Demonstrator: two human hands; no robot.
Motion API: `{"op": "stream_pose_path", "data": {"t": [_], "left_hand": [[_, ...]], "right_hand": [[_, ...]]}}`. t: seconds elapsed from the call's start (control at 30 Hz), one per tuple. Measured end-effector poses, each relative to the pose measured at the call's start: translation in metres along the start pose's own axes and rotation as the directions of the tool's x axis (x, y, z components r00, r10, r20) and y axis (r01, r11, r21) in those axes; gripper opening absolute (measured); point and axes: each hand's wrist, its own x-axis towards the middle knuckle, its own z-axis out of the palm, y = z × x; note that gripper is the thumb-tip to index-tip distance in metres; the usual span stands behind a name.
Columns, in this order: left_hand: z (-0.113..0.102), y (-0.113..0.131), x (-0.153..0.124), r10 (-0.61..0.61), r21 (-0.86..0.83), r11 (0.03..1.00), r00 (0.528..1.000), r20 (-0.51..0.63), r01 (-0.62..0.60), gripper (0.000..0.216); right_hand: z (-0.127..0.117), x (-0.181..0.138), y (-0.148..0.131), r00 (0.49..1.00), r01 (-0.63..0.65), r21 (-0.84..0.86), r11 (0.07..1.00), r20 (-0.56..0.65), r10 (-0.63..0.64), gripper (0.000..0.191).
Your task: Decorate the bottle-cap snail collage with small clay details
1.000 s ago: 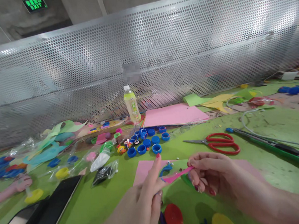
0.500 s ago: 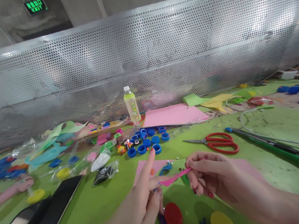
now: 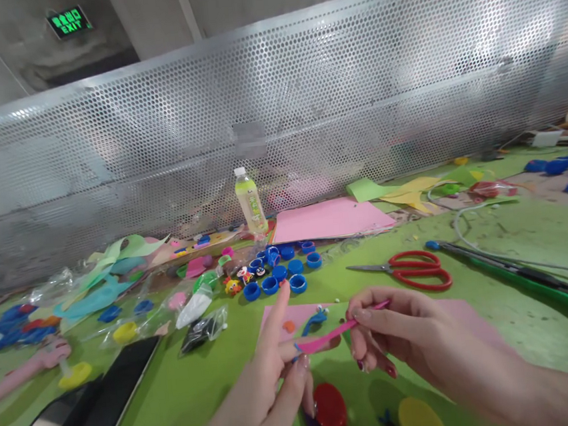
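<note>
A thin bright pink strip of what looks like modelling clay [image 3: 326,338] stretches between my hands above the table. My left hand [image 3: 269,375] holds its wider left end at the thumb and middle finger, with a bit of blue there; the index finger points forward. My right hand [image 3: 416,331] pinches the narrow end between thumb and fingers. Behind the strip, a blue clay piece [image 3: 315,320] and an orange dot [image 3: 288,326] lie on pink paper [image 3: 268,317]. Just below my left hand are a red disc on a purple base [image 3: 329,407] and a yellow disc [image 3: 420,419].
Red-handled scissors [image 3: 420,270] lie right of centre, beside a green-and-black long tool [image 3: 521,280]. Several blue caps [image 3: 269,285] and small clay figures [image 3: 231,286] stand ahead. A drink bottle [image 3: 250,203] is behind them. A dark phone-like slab [image 3: 115,390] lies left.
The pink strip has turned to show more of its flat face along my left fingers. My right hand has shifted slightly left, still pinching it.
</note>
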Motion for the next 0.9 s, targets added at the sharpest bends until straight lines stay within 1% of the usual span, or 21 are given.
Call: {"op": "stream_pose_path", "data": {"t": [0.07, 0.17, 0.33, 0.43, 0.57, 0.7, 0.9], "left_hand": [[0.001, 0.000, 0.000, -0.015, -0.067, 0.998, 1.000, -0.014, 0.014, 0.068], [0.001, 0.001, 0.000, -0.050, -0.158, 0.986, 0.999, -0.005, 0.049, 0.070], [0.000, 0.003, 0.002, -0.094, -0.193, 0.976, 0.995, 0.031, 0.098, 0.071], [-0.001, 0.004, 0.002, -0.086, -0.209, 0.974, 0.996, 0.031, 0.091, 0.072], [-0.002, 0.001, 0.002, -0.101, -0.231, 0.967, 0.993, 0.058, 0.111, 0.074], [-0.001, -0.006, 0.003, -0.083, -0.301, 0.947, 0.991, 0.104, 0.111, 0.079], [0.000, -0.007, 0.002, -0.080, -0.308, 0.945, 0.992, 0.101, 0.107, 0.078]], "right_hand": [[-0.001, 0.000, 0.001, 0.999, 0.038, -0.038, 0.999, 0.024, -0.037, 0.020], [-0.004, -0.001, 0.001, 0.995, 0.083, -0.090, 0.992, 0.059, -0.078, 0.021], [-0.004, -0.002, -0.001, 0.995, 0.096, -0.141, 0.985, 0.037, -0.091, 0.022], [-0.003, -0.002, -0.004, 0.995, 0.100, -0.165, 0.981, 0.031, -0.097, 0.024], [-0.003, -0.001, -0.004, 0.994, 0.106, -0.119, 0.987, 0.031, -0.104, 0.024], [-0.004, -0.003, -0.002, 0.995, 0.080, -0.095, 0.992, 0.073, -0.073, 0.021], [-0.003, -0.001, -0.001, 0.997, 0.040, -0.082, 0.996, 0.072, -0.034, 0.020]]}}
